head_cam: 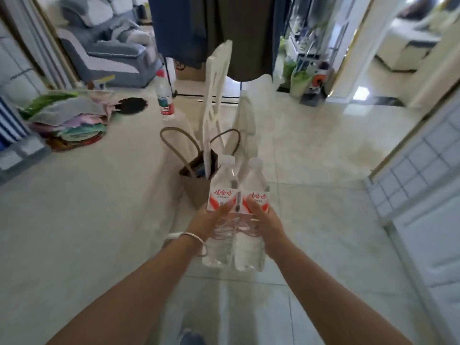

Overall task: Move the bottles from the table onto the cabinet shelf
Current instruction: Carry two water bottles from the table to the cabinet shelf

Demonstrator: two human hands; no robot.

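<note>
Two clear water bottles with white caps and red-and-white labels are held upright side by side in front of me. My left hand (207, 220) grips the left bottle (221, 195) around its middle. My right hand (266, 220) grips the right bottle (256, 192) the same way. The two bottles touch each other above the floor. A third bottle (165, 97), with a red cap and a green-and-red label, stands on the pale table (87, 183) at the far edge. No cabinet shelf is clearly in view.
A brown tote bag (196, 180) sits by a white chair (216, 95) just beyond the bottles. A stack of colourful cloths (67, 120) and a dark round mat (132, 104) lie on the table. A sofa (104, 51) stands far left, a doorway (373, 58) far right.
</note>
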